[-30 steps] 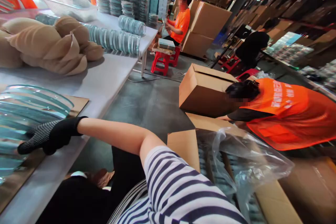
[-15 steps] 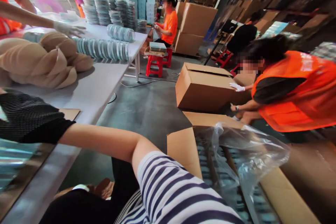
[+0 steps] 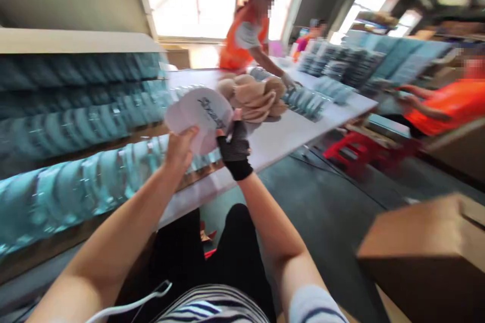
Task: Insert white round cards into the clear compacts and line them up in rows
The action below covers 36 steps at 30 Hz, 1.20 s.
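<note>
Both my hands hold up a round white disc (image 3: 199, 117) with dark lettering, in front of me above the table edge. My bare left hand (image 3: 180, 150) grips its lower left rim. My right hand (image 3: 234, 147), in a black dotted glove, pinches its right rim. Rows of blue-green glass lids (image 3: 71, 171) lie on edge on the table just left of and below my hands. The picture is blurred by motion.
A long white table (image 3: 288, 133) carries a heap of tan pads (image 3: 252, 96) and more stacked lids (image 3: 341, 73). A person in an orange vest (image 3: 246, 35) reaches onto it; another sits at right. A red stool (image 3: 356, 154) and a cardboard box (image 3: 424, 257) stand on the floor.
My view swung left from the floor boxes to the table. My gloved right hand left the lids on the table and rose; both hands now hold a white disc.
</note>
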Each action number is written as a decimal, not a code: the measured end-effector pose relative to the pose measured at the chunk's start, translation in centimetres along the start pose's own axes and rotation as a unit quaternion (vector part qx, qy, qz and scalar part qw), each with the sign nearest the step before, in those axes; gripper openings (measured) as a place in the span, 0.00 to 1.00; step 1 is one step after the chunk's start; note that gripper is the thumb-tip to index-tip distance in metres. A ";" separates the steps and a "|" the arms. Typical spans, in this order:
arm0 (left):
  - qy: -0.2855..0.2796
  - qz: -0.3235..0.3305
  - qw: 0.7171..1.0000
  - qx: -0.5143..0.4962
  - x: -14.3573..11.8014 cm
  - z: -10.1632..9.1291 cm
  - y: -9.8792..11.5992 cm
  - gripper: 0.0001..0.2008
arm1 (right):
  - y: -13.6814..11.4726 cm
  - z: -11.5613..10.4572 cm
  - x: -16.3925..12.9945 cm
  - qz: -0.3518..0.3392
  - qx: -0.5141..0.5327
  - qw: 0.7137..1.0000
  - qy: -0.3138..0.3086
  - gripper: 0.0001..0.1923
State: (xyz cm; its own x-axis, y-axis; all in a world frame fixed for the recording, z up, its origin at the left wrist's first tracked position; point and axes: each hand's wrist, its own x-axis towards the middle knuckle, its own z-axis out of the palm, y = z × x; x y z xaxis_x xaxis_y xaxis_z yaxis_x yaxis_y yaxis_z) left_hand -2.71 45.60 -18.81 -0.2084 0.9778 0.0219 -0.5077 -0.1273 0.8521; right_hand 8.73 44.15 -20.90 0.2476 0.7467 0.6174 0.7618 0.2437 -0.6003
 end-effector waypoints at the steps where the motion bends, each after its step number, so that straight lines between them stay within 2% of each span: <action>1: 0.007 0.033 0.999 0.007 0.2 -1.1 0.9 0.17 | 0.3 0.3 0.4 0.016 0.013 1.000 0.001 0.34; 3: -0.006 0.069 0.997 0.026 0.4 -2.2 1.5 0.18 | 0.7 0.3 0.8 -0.001 0.019 1.000 -0.008 0.32; 5: -0.007 0.077 0.996 0.042 0.5 -2.5 1.4 0.19 | 0.5 -0.4 0.2 -0.049 0.011 0.999 0.013 0.30; 7: 0.012 0.070 0.996 0.048 0.5 -2.6 1.2 0.19 | -0.3 -0.7 -0.8 -0.103 0.009 0.994 0.029 0.28; 9: 0.007 0.048 0.998 0.034 0.4 -2.7 1.3 0.19 | -1.2 -0.3 -1.4 -0.108 0.020 0.994 0.006 0.24; 12: -0.030 0.029 0.999 -0.010 -0.1 -2.4 1.8 0.18 | -1.9 0.5 -0.9 0.028 0.016 0.999 -0.016 0.20; 14: -0.063 0.026 0.997 -0.027 -0.1 -1.9 2.4 0.18 | -1.7 0.1 -0.4 0.117 -0.013 0.993 0.020 0.19; 16: -0.083 0.026 0.995 -0.044 0.6 -1.2 3.1 0.18 | -1.0 -1.3 -0.8 0.157 -0.044 0.983 0.079 0.20; 18: -0.044 0.022 0.996 -0.078 2.3 -0.7 3.9 0.16 | 0.1 -3.3 -2.4 0.176 -0.082 0.972 0.128 0.21; 19: -0.011 0.013 0.995 -0.097 3.4 -0.7 4.3 0.16 | 0.7 -4.3 -3.6 0.172 -0.104 0.971 0.130 0.21; 21: 0.041 -0.023 0.991 -0.124 5.7 -1.1 4.8 0.14 | 1.6 -5.7 -6.5 0.126 -0.143 0.979 0.072 0.21; 23: 0.051 -0.071 0.986 -0.144 7.4 -1.8 5.0 0.10 | 1.9 -6.1 -9.1 0.043 -0.153 0.987 -0.021 0.21; 25: 0.044 -0.097 0.982 -0.157 8.2 -2.5 5.0 0.09 | 1.5 -5.4 -10.4 -0.033 -0.146 0.985 -0.081 0.20; 27: 0.045 -0.093 0.981 -0.164 8.2 -2.8 4.8 0.10 | 0.5 -4.2 -10.3 -0.074 -0.155 0.981 -0.095 0.20; 30: 0.051 -0.066 0.984 -0.160 7.6 -2.7 4.7 0.13 | -1.2 -3.3 -8.4 -0.091 -0.204 0.971 -0.086 0.18; 33: 0.052 -0.058 0.986 -0.150 7.4 -2.8 4.8 0.16 | -2.0 -4.2 -7.3 -0.104 -0.249 0.959 -0.085 0.17; 36: 0.056 -0.062 0.984 -0.155 7.5 -3.0 4.7 0.17 | -2.0 -4.9 -7.6 -0.105 -0.267 0.952 -0.105 0.18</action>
State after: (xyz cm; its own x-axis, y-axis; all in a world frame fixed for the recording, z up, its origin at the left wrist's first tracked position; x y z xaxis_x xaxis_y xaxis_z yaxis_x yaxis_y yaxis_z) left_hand -9.17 51.84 -16.16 -0.2108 0.9667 -0.1453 -0.7617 -0.0693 0.6442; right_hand 8.28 34.97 -21.92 -0.0257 0.8378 0.5454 0.9910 0.0931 -0.0963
